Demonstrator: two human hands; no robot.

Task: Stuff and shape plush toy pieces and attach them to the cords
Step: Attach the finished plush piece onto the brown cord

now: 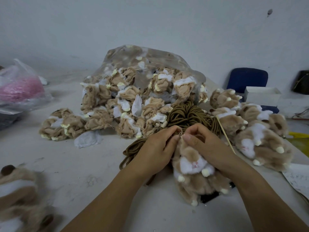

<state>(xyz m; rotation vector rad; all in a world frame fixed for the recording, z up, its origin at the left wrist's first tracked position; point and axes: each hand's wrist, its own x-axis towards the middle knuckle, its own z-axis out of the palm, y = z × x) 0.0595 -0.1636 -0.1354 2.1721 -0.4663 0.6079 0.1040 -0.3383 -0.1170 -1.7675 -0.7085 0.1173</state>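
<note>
Plush toy [192, 166] stuffed, lying near front edge of table [83, 164], just before brown cords [189, 113]. Left hand [156, 149] and right hand [203, 142] both pinch its top. Advice: keep pinch tight, join cord squarely, tug to test.

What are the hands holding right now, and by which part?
Both the left hand and right hand pinch the top end of a stuffed plush toy, apparently at a small ring, beside the brown cords.

Toy workshop: heaped plush pieces [127, 104].
</note>
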